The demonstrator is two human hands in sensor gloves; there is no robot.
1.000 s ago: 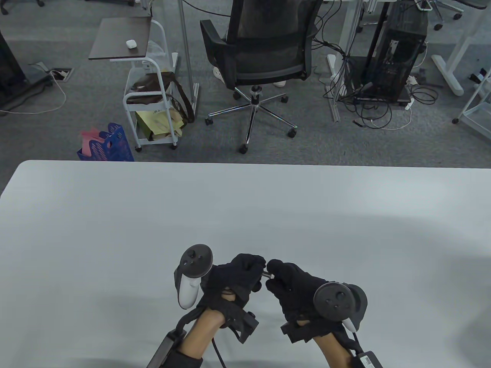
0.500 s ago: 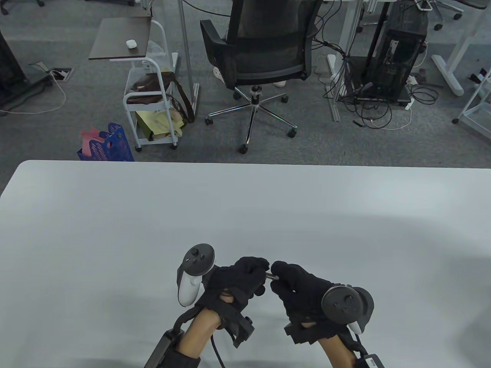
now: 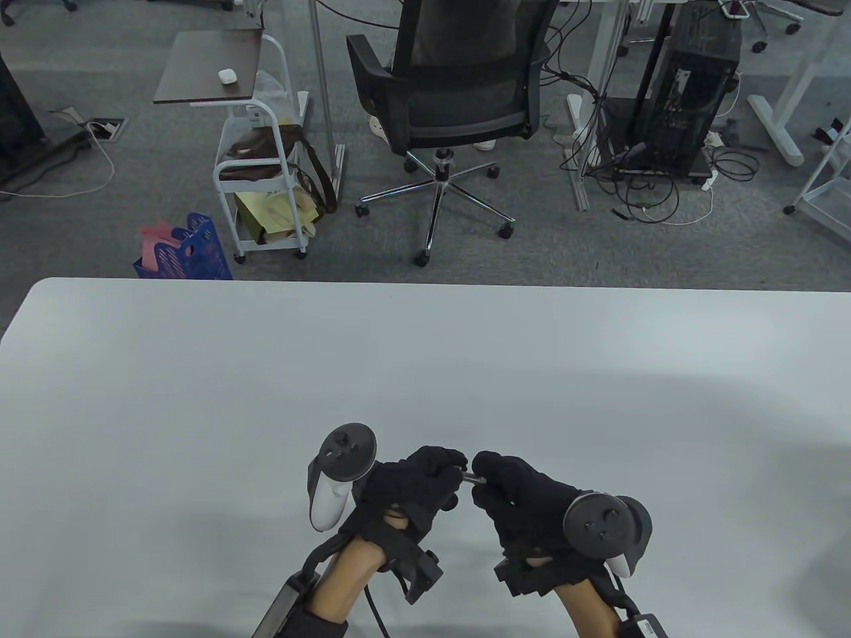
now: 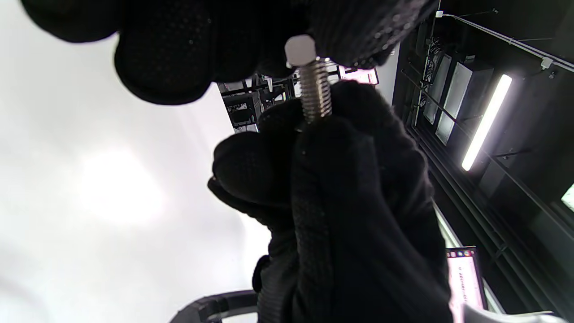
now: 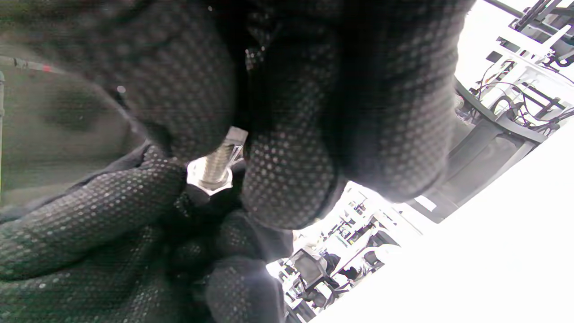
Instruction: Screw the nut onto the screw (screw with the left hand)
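Silver threaded screw, nut on end: left hand pinches nut, right hand grips screw.

Office or lab workspace: grey carpet floor, black mesh swivel chair on castors, white counter, desktop PC tower with tangled cables, white rolling cart holding bags, blue file basket, more desk legs behind.

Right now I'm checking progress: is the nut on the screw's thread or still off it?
On. In the right wrist view the nut encircles the screw; bare thread shows between both hands.
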